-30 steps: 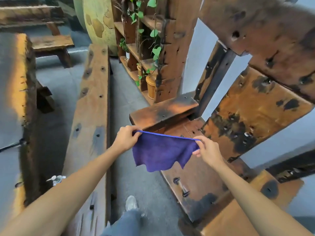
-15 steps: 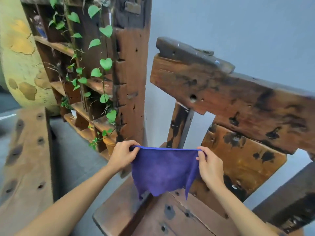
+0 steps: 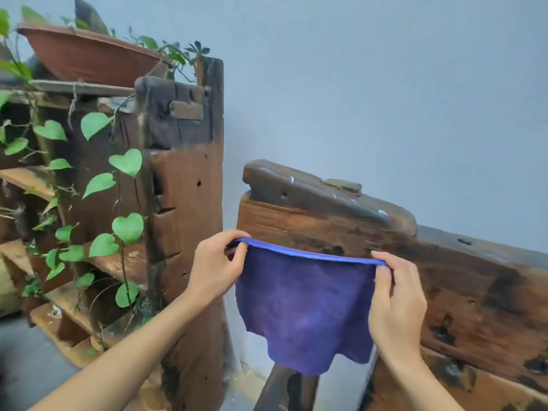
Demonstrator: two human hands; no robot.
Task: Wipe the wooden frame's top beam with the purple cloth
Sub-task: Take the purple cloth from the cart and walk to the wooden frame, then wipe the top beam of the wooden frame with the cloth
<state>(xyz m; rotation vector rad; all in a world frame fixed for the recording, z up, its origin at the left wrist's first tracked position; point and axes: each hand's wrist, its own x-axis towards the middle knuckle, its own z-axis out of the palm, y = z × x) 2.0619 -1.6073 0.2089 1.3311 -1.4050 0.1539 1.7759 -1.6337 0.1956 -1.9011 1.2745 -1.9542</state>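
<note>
A purple cloth (image 3: pixel 302 304) hangs stretched between my two hands in front of the wooden frame. My left hand (image 3: pixel 215 268) pinches its upper left corner. My right hand (image 3: pixel 396 301) pinches its upper right corner. The frame's top beam (image 3: pixel 323 200), dark and worn with small white specks on its top, runs from the centre down to the right just behind and above the cloth's taut upper edge. The cloth's lower edge dangles loose and covers part of the beam's front face.
A tall wooden post (image 3: pixel 184 209) with shelves stands to the left, hung with green vine leaves (image 3: pixel 126 226). A brown planter bowl (image 3: pixel 86 56) sits on top of it. A grey-blue wall (image 3: pixel 370 84) is behind the frame.
The view has tilted upward and both hands have raised the stretched cloth from near the lower planks up to the height of the top beam.
</note>
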